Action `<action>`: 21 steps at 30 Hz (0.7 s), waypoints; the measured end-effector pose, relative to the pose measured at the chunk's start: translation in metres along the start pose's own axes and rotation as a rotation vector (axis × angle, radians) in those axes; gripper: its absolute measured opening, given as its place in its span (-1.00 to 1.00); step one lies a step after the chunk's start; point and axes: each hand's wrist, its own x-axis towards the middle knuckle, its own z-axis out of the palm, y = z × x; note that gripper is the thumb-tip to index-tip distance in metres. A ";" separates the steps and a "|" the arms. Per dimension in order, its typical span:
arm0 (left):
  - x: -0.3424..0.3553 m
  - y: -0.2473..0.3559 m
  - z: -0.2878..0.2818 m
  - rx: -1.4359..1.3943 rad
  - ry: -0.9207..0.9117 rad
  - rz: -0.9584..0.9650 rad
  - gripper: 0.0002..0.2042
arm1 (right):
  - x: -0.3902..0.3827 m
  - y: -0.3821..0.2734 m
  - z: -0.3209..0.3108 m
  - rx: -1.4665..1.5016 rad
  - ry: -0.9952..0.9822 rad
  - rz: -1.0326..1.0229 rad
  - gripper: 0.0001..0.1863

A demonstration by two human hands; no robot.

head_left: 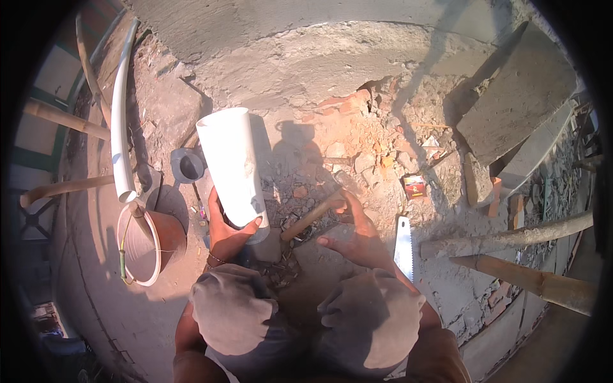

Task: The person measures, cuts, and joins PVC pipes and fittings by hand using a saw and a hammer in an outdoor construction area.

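Observation:
A thick white plastic pipe [231,163] leans in front of me, its open end up and away. My left hand [231,237] grips it near its lower end, thumb across the front and fingers along the left side. Beneath that end shows a grey rounded piece [260,235], partly hidden. My right hand [357,235] is open, thumb and fingers spread, beside a wooden stick [310,217] lying on the rubble. Whether the fingertips touch the stick I cannot tell. A handsaw [403,246] with a toothed pale blade lies right of this hand.
At left stand a bucket [167,246] and a grey pipe fitting [189,167], with a long thin white pipe [121,108] above the bucket. A red-and-black packet [415,187] rests on the rubble. Right are a leaning concrete slab [520,96] and wooden poles [511,239].

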 end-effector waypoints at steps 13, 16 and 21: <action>0.028 -0.063 0.056 0.519 -0.434 0.232 -0.15 | 0.179 0.051 -0.094 -0.041 0.875 -0.365 0.11; 0.021 -0.107 0.037 0.541 -0.411 0.226 -0.25 | 0.203 0.057 -0.103 0.024 0.901 -0.395 0.11; 0.022 -0.111 0.031 0.394 -0.352 0.019 -0.35 | 0.191 0.045 -0.107 -0.012 0.932 -0.073 0.06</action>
